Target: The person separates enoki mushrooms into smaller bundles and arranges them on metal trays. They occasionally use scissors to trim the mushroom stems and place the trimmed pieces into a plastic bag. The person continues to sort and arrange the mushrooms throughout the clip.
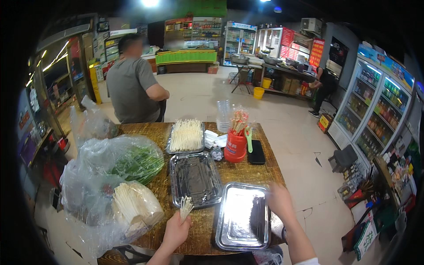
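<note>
My left hand [177,228] grips a small bunch of enoki mushrooms [186,205], caps pointing up, just below a dark plastic tray [195,175]. My right hand [280,200], blurred, is at the upper right edge of a shiny, light-reflecting tray [244,217]; whether it touches the rim or holds anything is unclear. To the left, a larger clump of enoki [132,205] lies in an opened clear package. Further back, another tray is heaped with enoki [186,134] in an even layer.
The trays rest on a worn wooden table [212,235]. Clear plastic bags [86,172] with leafy greens [139,164] cover its left side. At the back stand a red chopstick holder [236,149], stacked clear cups [224,116] and a black phone [256,152]. A person [135,86] sits beyond.
</note>
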A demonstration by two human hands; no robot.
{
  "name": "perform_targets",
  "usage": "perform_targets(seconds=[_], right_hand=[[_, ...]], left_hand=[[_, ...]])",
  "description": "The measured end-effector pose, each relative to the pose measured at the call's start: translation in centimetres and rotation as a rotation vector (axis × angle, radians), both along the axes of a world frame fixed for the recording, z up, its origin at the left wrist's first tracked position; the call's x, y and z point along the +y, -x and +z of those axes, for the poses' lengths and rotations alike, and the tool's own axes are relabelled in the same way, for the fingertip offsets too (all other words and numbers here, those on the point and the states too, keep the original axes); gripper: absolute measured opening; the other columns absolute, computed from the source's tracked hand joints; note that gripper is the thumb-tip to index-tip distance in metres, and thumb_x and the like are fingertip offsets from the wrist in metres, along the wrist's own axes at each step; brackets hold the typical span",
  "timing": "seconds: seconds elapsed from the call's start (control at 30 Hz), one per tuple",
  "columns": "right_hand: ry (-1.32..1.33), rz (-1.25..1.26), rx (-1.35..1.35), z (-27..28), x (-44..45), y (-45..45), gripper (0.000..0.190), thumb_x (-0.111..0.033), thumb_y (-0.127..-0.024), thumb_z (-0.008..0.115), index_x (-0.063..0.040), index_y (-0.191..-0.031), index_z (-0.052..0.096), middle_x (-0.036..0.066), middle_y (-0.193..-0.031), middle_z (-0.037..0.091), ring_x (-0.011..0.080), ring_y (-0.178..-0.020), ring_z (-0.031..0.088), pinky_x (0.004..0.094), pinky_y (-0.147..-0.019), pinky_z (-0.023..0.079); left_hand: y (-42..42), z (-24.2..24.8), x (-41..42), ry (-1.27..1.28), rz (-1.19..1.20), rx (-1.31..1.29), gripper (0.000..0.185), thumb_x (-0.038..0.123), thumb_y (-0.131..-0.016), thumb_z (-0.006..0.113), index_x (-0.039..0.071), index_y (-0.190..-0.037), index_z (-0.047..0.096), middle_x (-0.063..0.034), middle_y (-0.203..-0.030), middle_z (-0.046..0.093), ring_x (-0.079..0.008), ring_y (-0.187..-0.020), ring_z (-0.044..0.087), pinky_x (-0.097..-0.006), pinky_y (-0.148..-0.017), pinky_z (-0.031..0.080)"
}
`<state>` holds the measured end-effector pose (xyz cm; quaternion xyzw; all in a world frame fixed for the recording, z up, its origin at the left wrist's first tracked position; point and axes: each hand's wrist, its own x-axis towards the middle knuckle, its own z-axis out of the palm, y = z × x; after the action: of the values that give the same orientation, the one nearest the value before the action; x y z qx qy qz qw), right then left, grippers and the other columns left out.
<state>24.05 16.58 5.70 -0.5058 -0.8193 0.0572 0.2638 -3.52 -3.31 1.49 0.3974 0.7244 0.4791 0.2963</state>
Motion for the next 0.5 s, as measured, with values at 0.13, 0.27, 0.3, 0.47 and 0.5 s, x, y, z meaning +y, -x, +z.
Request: perform_targets(seconds=[0.13,0.27,0.3,0.47,0.5], right_hand=[[0.024,0.293,0.029,2.5,2.7,6.9,0.054,-0.020,-0.085,0.060,-0.014,-0.136,0.042,0.022,-0.103,0.061,0.0396,-0.087,0.062,0.0468,-0.075,0.050],[0.081,0.136,0.055,2.7,6.6,11.8,0.042,-0.027,-0.085,0.063,-0.006,-0.119,0.049,0.020,-0.098,0.060,0.0369,-0.087,0.061,0.0454,-0.074,0.050],[0.138,0.086,0.171,2.5,7.3,12.6,0.036,-0.028,-0.084,0.065,-0.003,-0.107,0.053,0.019,-0.094,0.061,0.0361,-0.085,0.062,0.0449,-0.073,0.050],[0.251,0.048,0.298,-0.9,9.2,11.9,0.033,-0.030,-0.079,0.070,-0.001,-0.086,0.057,0.018,-0.085,0.062,0.0370,-0.083,0.062,0.0462,-0.073,0.050],[0.244,0.059,0.294,-2.4,9.6,11.8,0.033,-0.029,-0.078,0.071,0.000,-0.085,0.058,0.019,-0.083,0.063,0.0387,-0.081,0.062,0.0475,-0.073,0.050]], left_hand=[[0.0,0.9,2.0,0.080,-0.105,0.182,0.030,0.012,-0.086,0.056,0.001,-0.114,0.055,-0.0266,-0.090,0.063,-0.0459,-0.091,0.059,-0.0420,-0.074,0.048],[-0.3,1.4,2.3,0.121,-0.070,0.285,0.032,0.009,-0.086,0.054,0.003,-0.118,0.055,-0.0249,-0.093,0.063,-0.0439,-0.094,0.059,-0.0422,-0.075,0.049],[0.0,1.2,2.0,0.123,-0.061,0.318,0.032,0.008,-0.086,0.054,0.003,-0.117,0.055,-0.0243,-0.090,0.064,-0.0411,-0.089,0.062,-0.0413,-0.073,0.049],[1.0,0.3,1.0,0.086,-0.026,0.367,0.029,0.004,-0.084,0.056,0.001,-0.112,0.058,-0.0232,-0.084,0.065,-0.0363,-0.079,0.066,-0.0392,-0.068,0.049],[1.1,0.3,0.8,0.081,-0.013,0.369,0.028,0.003,-0.084,0.056,0.001,-0.111,0.058,-0.0230,-0.085,0.065,-0.0365,-0.080,0.066,-0.0392,-0.069,0.049]])
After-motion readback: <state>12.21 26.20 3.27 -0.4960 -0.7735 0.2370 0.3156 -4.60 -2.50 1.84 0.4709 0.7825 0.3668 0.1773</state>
